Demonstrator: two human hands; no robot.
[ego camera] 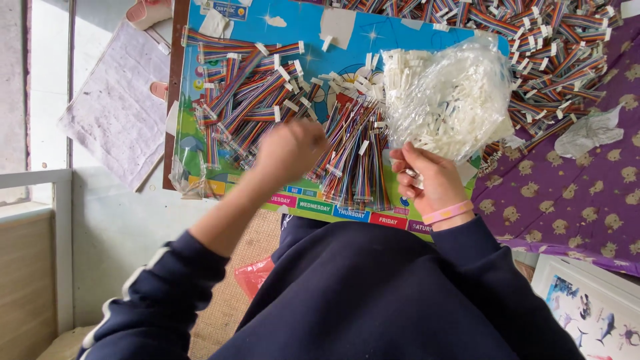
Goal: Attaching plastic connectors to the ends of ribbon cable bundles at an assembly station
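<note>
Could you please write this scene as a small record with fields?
left hand: closed in a fist above the rainbow ribbon cables
right hand: holding small white connectors, below the clear bag of white connectors
work surface: colourful board
right side: purple cloth
wrist: pink band

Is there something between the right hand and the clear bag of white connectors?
Nothing visible: the right hand already touches the lower edge of the clear bag of white connectors. The left hand is apart, over the rainbow ribbon cables.
</note>
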